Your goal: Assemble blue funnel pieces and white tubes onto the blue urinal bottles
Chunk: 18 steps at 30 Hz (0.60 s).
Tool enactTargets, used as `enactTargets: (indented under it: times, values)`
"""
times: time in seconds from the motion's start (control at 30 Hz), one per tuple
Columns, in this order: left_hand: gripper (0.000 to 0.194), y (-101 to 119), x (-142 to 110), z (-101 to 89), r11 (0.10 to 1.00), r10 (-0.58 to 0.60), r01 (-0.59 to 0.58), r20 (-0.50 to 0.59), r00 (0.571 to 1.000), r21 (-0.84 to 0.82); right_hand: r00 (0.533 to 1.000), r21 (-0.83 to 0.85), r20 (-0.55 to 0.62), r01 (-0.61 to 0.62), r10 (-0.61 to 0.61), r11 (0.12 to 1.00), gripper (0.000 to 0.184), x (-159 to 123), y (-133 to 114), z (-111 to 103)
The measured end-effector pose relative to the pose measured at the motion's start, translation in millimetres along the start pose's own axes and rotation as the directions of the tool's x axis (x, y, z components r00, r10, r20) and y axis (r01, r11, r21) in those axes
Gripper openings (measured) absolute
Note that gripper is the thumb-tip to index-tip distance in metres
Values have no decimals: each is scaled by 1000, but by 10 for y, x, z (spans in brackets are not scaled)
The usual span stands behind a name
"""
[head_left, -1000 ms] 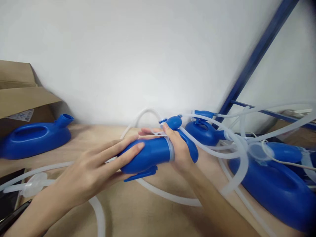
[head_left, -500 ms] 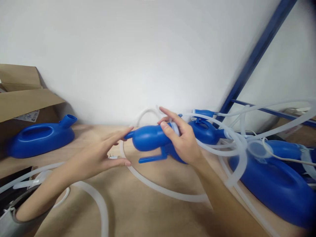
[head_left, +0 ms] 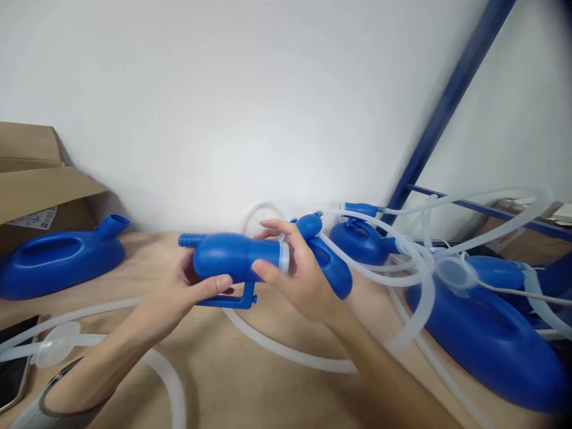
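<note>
Between my hands is a blue plastic urinal cup [head_left: 232, 256], lying sideways, with a ribbed hose spout at its left end and a bar handle beneath. My left hand [head_left: 179, 292] is closed round the spout end, thumb across the front near the handle; its other fingers are mostly hidden behind. My right hand [head_left: 304, 280] grips the right end, thumb in front and fingers over the top, at a whitish translucent cap [head_left: 284, 256]. Just behind the right hand are a small blue cup [head_left: 310, 226] and a blue urinal bottle [head_left: 335, 271].
A blue bottle [head_left: 62, 259] stands left, before a cardboard box [head_left: 49, 185]. Blue bottles with white hoses [head_left: 422, 310] crowd the right, including a large one [head_left: 491, 339]. A phone [head_left: 15, 363] and a translucent hose fitting [head_left: 57, 344] lie front left. A blue metal frame [head_left: 447, 113] rises at right.
The left hand opened off the cup, then closed on its spout end from below. The cup has shifted left, its spout now showing. The right hand keeps hold of the capped end.
</note>
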<state>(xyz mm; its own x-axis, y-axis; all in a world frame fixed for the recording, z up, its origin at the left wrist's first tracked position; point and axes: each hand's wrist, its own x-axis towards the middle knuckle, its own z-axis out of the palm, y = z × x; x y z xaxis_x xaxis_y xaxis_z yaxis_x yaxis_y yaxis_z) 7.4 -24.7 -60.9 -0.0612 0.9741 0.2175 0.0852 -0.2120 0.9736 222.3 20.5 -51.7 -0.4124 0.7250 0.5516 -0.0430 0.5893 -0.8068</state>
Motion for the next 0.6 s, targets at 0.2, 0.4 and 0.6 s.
enactTargets:
  times: [0.2,0.4,0.6]
  values:
    - [78,38,42,-231,883,404,-440,215,889,161,979,94,-86,-174,182,980,42,110,-10,-128]
    - [72,149,-36,-341,324,645,-750,446,621,577,854,454,109,-498,508,739,42,116,-28,-60]
    - [81,-122,-53,-378,-201,679,-711,619,395,674,852,451,84,-495,517,743,59,49,-42,114]
